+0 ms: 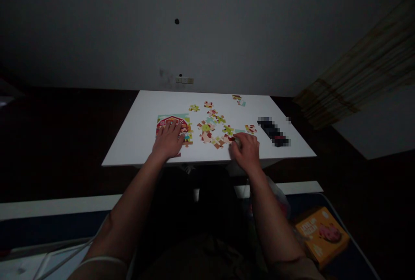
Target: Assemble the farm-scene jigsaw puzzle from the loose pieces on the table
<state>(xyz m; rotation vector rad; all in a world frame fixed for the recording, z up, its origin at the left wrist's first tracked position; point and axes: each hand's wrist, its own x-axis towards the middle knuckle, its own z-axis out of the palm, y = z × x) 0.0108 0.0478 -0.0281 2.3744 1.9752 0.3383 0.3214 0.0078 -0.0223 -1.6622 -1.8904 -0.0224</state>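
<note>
"What do we see?"
"Our left hand (168, 141) lies spread on the board (173, 120); our right hand (247, 151) curls by pieces (207, 131) on the table (136, 141), holding one or not, we cannot tell"
"How do they handle?"
"Light, stiff card; we pinch edges"

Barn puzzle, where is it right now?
In the head view, the barn puzzle lies on the left part of the white table, under the left hand, with loose pieces just to its right.

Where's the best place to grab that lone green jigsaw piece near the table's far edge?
Probably come straight down from above and pinch the green jigsaw piece by two opposite edges: it lies flat and thin on the white table, and no neighbouring piece seems to touch it.
</note>
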